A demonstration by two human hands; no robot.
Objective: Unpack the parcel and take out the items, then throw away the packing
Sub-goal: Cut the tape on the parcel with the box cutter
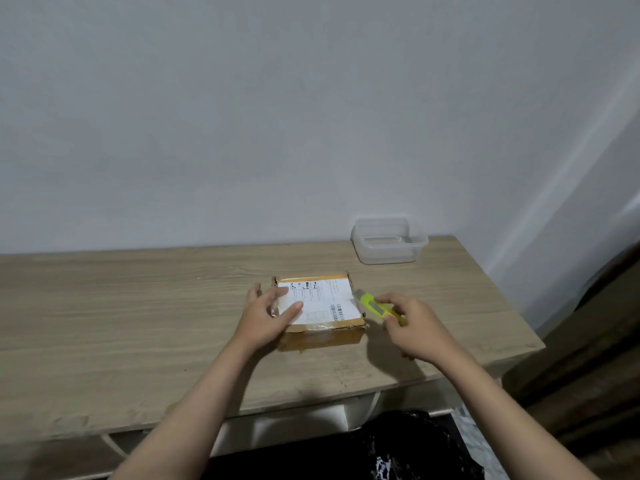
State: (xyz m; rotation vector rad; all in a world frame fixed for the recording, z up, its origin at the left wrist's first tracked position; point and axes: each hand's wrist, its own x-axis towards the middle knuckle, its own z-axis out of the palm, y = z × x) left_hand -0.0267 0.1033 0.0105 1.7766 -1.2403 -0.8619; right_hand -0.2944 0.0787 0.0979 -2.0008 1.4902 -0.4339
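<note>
A small brown cardboard parcel [325, 323] with a white shipping label lies on the wooden table [138, 306], taped shut. My left hand [268, 315] rests flat on the parcel's left side, fingers spread over the label. My right hand [412, 329] grips a yellow-green utility knife [375, 306] just right of the parcel. The knife's front end points at the parcel's upper right edge.
A clear plastic container [389, 240] stands at the back right of the table by the white wall. The table's right edge drops off near a dark wooden surface [588, 358]. Dark patterned cloth [398, 452] shows below the front edge.
</note>
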